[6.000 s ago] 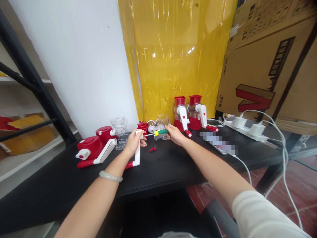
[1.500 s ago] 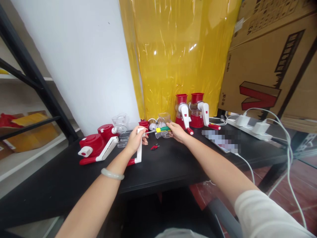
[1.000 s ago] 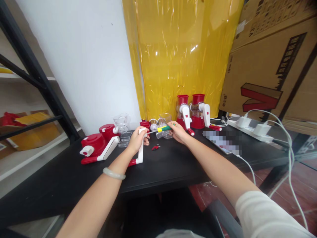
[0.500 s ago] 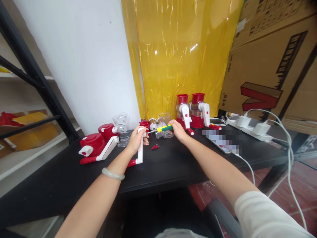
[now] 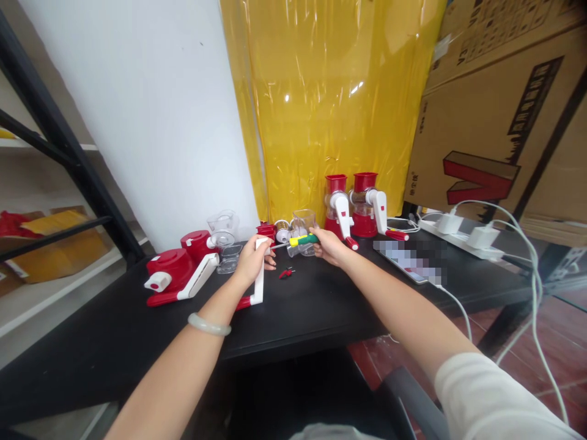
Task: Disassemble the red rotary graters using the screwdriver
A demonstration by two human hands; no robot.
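My left hand (image 5: pixel 252 260) is closed around the upper end of a white crank handle (image 5: pixel 259 284), whose red grip points left near the table. In my right hand (image 5: pixel 328 246) is a green and yellow screwdriver (image 5: pixel 303 240), held level. Its metal shaft runs left to the top of the crank; my left fingers partly hide where the tip meets it. Small red parts (image 5: pixel 286 273) lie on the black table just below the screwdriver. Behind it are a clear plastic housing (image 5: pixel 304 221) and a drum-shaped part (image 5: pixel 282 228).
Two assembled red and white rotary graters (image 5: pixel 337 205) stand at the back. Red bases (image 5: pixel 169 269) with another crank and clear parts (image 5: pixel 222 229) are on the left. A phone (image 5: pixel 403 263), a power strip (image 5: pixel 461 238) with cables and a large carton (image 5: pixel 486 122) are on the right.
Both hands keep nearly the same place, crank and screwdriver still held. The right hand's fingers have shifted slightly around the screwdriver handle. The whole view has moved a little.
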